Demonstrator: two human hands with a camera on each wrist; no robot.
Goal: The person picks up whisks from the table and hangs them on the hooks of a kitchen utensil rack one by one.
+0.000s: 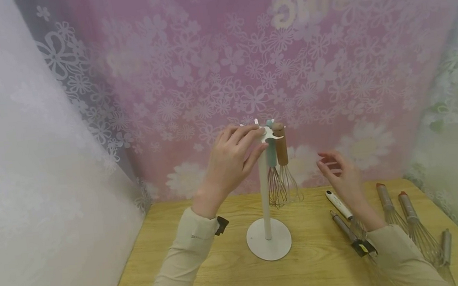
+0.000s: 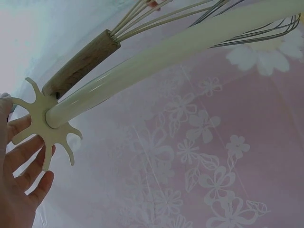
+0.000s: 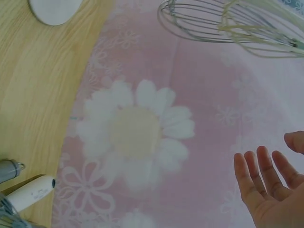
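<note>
A white whisk stand [image 1: 265, 195] with a round base stands upright on the table. My left hand [image 1: 230, 154] holds its hooked top, fingers over the hooks and thumb at the near side. In the left wrist view, several fingers show behind the curved hooks [image 2: 38, 114]. From the stand's right side hang a whisk with a teal handle [image 1: 271, 153] and one with a brown wooden handle [image 1: 281, 149], wires downward. My right hand [image 1: 343, 179] is raised to the right of the stand, holding nothing, its fingers slightly bent and spread apart from the thumb.
On the right of the wooden table [image 1: 225, 272] lie several whisks, among them a white-handled one [image 1: 338, 204], a grey-handled one [image 1: 343, 226] and one with a red-tipped handle [image 1: 384, 197]. My right forearm passes over some of them. Patterned cloth walls enclose the back and sides.
</note>
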